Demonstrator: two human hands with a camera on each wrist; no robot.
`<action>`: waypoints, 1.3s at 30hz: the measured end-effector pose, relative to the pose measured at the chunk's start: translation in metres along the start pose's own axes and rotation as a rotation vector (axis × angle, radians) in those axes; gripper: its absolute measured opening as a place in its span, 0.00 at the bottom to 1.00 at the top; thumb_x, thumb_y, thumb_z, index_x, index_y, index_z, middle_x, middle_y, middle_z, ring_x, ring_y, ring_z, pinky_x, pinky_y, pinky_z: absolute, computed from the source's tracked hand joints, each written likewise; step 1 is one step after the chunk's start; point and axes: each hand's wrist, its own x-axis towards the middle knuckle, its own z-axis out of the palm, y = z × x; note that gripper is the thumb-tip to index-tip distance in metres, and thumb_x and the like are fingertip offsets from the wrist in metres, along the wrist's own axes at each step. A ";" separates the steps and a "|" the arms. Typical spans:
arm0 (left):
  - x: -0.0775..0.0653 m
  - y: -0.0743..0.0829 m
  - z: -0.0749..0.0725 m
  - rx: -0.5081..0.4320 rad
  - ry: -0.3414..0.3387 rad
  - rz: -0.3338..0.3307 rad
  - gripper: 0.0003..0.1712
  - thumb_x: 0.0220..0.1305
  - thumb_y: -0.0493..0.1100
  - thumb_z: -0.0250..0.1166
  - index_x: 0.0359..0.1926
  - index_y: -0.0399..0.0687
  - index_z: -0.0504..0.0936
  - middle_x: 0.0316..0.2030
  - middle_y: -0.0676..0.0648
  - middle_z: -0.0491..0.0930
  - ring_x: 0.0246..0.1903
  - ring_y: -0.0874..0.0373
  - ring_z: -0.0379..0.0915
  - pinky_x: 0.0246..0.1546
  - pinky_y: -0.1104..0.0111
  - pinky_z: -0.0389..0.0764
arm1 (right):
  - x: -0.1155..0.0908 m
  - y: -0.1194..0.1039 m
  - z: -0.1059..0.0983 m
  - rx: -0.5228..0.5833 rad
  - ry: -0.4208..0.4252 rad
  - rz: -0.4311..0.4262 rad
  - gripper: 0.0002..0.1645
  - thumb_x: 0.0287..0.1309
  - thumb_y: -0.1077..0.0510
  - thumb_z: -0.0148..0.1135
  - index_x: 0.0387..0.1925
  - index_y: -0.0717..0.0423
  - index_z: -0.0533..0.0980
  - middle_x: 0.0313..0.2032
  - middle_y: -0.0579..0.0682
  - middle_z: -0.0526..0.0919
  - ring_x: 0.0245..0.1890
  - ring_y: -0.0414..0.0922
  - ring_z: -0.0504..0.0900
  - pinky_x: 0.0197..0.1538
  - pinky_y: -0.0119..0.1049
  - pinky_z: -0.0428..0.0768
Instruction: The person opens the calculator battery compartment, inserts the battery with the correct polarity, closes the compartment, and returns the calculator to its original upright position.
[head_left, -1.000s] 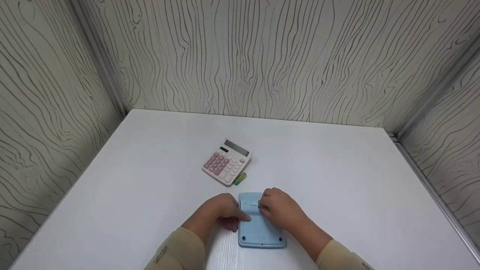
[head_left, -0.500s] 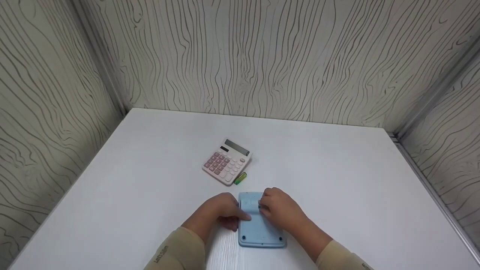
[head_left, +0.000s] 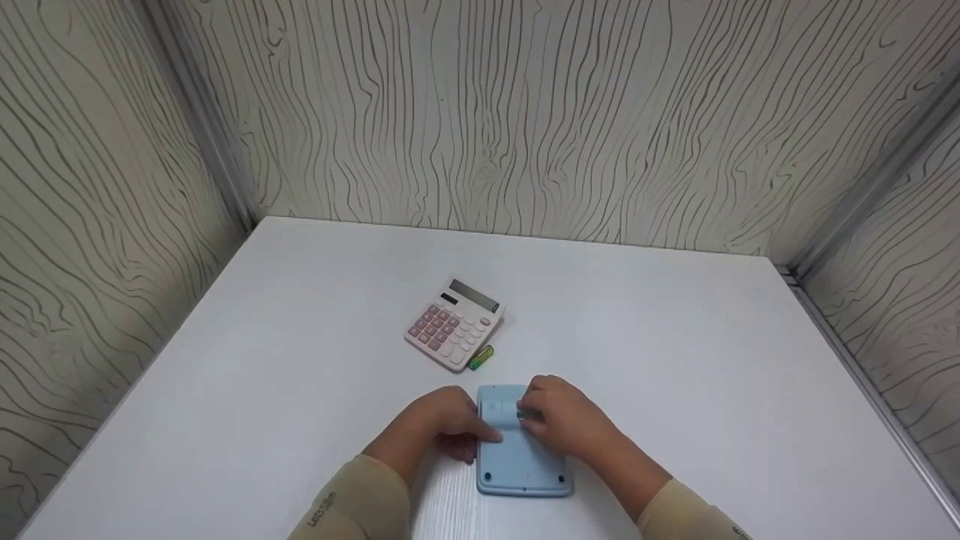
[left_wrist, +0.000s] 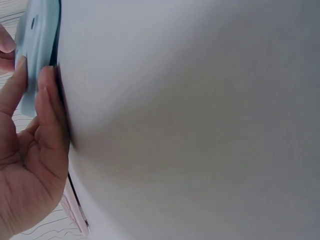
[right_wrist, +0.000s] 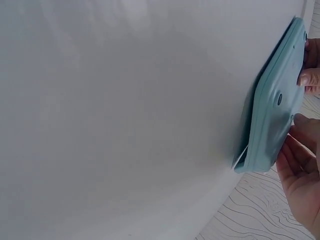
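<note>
A light blue calculator (head_left: pixel 521 457) lies with its back up near the table's front, its rubber feet showing. My left hand (head_left: pixel 454 424) grips its left edge, thumb on the back and the other fingers at the side. Over the upper right of the back, my right hand (head_left: pixel 562 416) has thumb and fingertips close together around a small dark piece, mostly hidden, beside the recessed battery area. In the left wrist view the thumb lies on the calculator (left_wrist: pixel 42 45). Both hands also show at the calculator (right_wrist: pixel 277 100) in the right wrist view.
A pink and white calculator (head_left: pixel 455 324) lies face up farther back on the white table (head_left: pixel 637 337). Touching or close beside its lower right edge is a green and yellow battery (head_left: pixel 481 358). Patterned panels (head_left: pixel 480 112) wall the table at the back and sides.
The pale rectangle beside my right fingertips on the calculator's back no longer stands out as it did a second ago. The right fingers have shifted slightly; the left hand keeps its grip.
</note>
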 end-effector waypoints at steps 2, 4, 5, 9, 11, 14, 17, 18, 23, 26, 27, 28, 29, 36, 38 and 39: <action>0.000 0.000 0.001 0.001 0.001 -0.001 0.19 0.41 0.55 0.74 0.19 0.44 0.81 0.15 0.46 0.80 0.14 0.59 0.76 0.15 0.72 0.71 | 0.000 0.003 -0.001 0.021 0.003 0.017 0.15 0.52 0.53 0.64 0.42 0.54 0.80 0.34 0.41 0.75 0.38 0.40 0.73 0.46 0.38 0.76; 0.001 0.000 0.001 -0.002 0.001 0.001 0.19 0.41 0.54 0.74 0.19 0.44 0.81 0.16 0.46 0.80 0.15 0.58 0.76 0.15 0.72 0.71 | -0.001 0.006 -0.002 0.041 0.006 0.045 0.17 0.51 0.52 0.65 0.43 0.55 0.80 0.34 0.42 0.75 0.37 0.40 0.74 0.46 0.39 0.76; 0.001 0.000 0.001 -0.005 0.001 0.002 0.19 0.41 0.54 0.74 0.19 0.43 0.81 0.16 0.46 0.80 0.15 0.58 0.76 0.15 0.72 0.71 | -0.001 0.008 -0.002 0.051 0.009 0.059 0.18 0.51 0.52 0.65 0.43 0.55 0.80 0.34 0.42 0.75 0.37 0.40 0.74 0.46 0.40 0.76; 0.002 -0.001 0.001 -0.011 0.004 0.004 0.19 0.41 0.54 0.74 0.20 0.44 0.80 0.16 0.46 0.80 0.15 0.57 0.77 0.16 0.71 0.72 | -0.001 0.017 -0.003 0.092 0.010 0.133 0.20 0.48 0.51 0.67 0.43 0.56 0.80 0.34 0.43 0.75 0.37 0.41 0.74 0.47 0.41 0.75; 0.001 -0.001 0.001 -0.015 0.006 0.006 0.19 0.40 0.54 0.74 0.20 0.44 0.80 0.16 0.46 0.80 0.16 0.57 0.77 0.17 0.71 0.72 | -0.002 0.022 -0.003 0.126 0.008 0.183 0.21 0.47 0.51 0.68 0.43 0.56 0.80 0.35 0.44 0.75 0.38 0.42 0.74 0.48 0.41 0.75; 0.001 -0.001 0.001 -0.023 0.007 0.008 0.18 0.40 0.54 0.74 0.21 0.44 0.80 0.17 0.46 0.81 0.16 0.57 0.77 0.17 0.71 0.73 | -0.002 0.026 -0.002 0.183 0.010 0.258 0.23 0.45 0.50 0.69 0.44 0.57 0.79 0.36 0.45 0.75 0.38 0.42 0.74 0.46 0.41 0.76; 0.001 -0.001 0.000 -0.032 0.005 0.007 0.18 0.40 0.53 0.74 0.21 0.44 0.80 0.17 0.45 0.81 0.16 0.57 0.77 0.17 0.71 0.73 | -0.003 0.029 0.001 0.246 0.022 0.312 0.25 0.44 0.49 0.71 0.43 0.58 0.79 0.35 0.46 0.75 0.37 0.42 0.75 0.42 0.38 0.78; 0.001 -0.001 0.000 -0.031 0.004 0.008 0.18 0.40 0.53 0.74 0.21 0.44 0.80 0.17 0.46 0.81 0.16 0.57 0.77 0.17 0.71 0.73 | -0.004 0.029 0.001 0.266 0.026 0.330 0.26 0.43 0.49 0.71 0.44 0.58 0.79 0.36 0.47 0.75 0.37 0.42 0.75 0.41 0.38 0.78; 0.002 -0.003 -0.001 -0.040 -0.014 0.020 0.19 0.41 0.53 0.74 0.21 0.42 0.81 0.16 0.45 0.81 0.15 0.58 0.77 0.15 0.73 0.71 | -0.007 0.033 0.004 0.353 0.030 0.395 0.31 0.42 0.48 0.72 0.48 0.59 0.77 0.36 0.48 0.79 0.36 0.42 0.77 0.39 0.38 0.78; 0.002 -0.003 -0.002 -0.044 -0.020 0.024 0.19 0.42 0.53 0.74 0.21 0.41 0.81 0.16 0.45 0.81 0.15 0.58 0.77 0.15 0.73 0.71 | -0.009 0.035 0.007 0.434 0.021 0.425 0.34 0.42 0.48 0.72 0.51 0.61 0.74 0.32 0.48 0.79 0.29 0.41 0.77 0.34 0.36 0.78; 0.001 -0.003 -0.002 -0.043 -0.019 0.023 0.19 0.41 0.53 0.74 0.21 0.41 0.81 0.16 0.45 0.81 0.15 0.58 0.77 0.15 0.73 0.71 | -0.009 0.036 0.007 0.465 0.017 0.437 0.35 0.42 0.49 0.72 0.52 0.61 0.74 0.31 0.48 0.78 0.27 0.40 0.77 0.32 0.35 0.78; 0.001 -0.003 -0.002 -0.042 -0.018 0.023 0.19 0.41 0.53 0.74 0.21 0.41 0.81 0.16 0.45 0.81 0.15 0.58 0.77 0.15 0.73 0.71 | -0.009 0.037 0.008 0.500 0.013 0.450 0.36 0.42 0.49 0.72 0.52 0.62 0.73 0.31 0.49 0.77 0.25 0.40 0.77 0.31 0.34 0.78; 0.001 -0.003 -0.002 -0.043 -0.018 0.024 0.19 0.41 0.53 0.74 0.21 0.41 0.81 0.16 0.45 0.81 0.15 0.58 0.76 0.15 0.73 0.71 | -0.010 0.037 0.009 0.537 0.008 0.464 0.37 0.42 0.49 0.72 0.53 0.63 0.72 0.31 0.50 0.77 0.24 0.40 0.78 0.29 0.34 0.78; 0.000 -0.003 -0.001 -0.044 -0.029 0.023 0.18 0.41 0.54 0.73 0.22 0.44 0.80 0.17 0.47 0.80 0.15 0.59 0.75 0.17 0.73 0.73 | -0.011 0.040 0.012 0.684 -0.019 0.525 0.40 0.42 0.47 0.71 0.54 0.64 0.71 0.39 0.54 0.76 0.25 0.42 0.79 0.31 0.35 0.79; 0.000 -0.003 -0.002 -0.039 -0.035 0.020 0.18 0.42 0.54 0.73 0.22 0.44 0.80 0.17 0.47 0.80 0.15 0.59 0.75 0.17 0.72 0.73 | -0.010 0.040 0.012 0.695 -0.018 0.522 0.40 0.42 0.47 0.71 0.55 0.65 0.70 0.40 0.54 0.77 0.25 0.41 0.79 0.31 0.35 0.80; 0.000 -0.002 -0.002 -0.035 -0.041 0.021 0.18 0.43 0.53 0.73 0.22 0.44 0.80 0.17 0.47 0.80 0.15 0.59 0.75 0.18 0.72 0.73 | -0.010 0.041 0.012 0.698 -0.018 0.522 0.40 0.42 0.48 0.71 0.55 0.65 0.70 0.40 0.54 0.77 0.26 0.41 0.79 0.32 0.35 0.80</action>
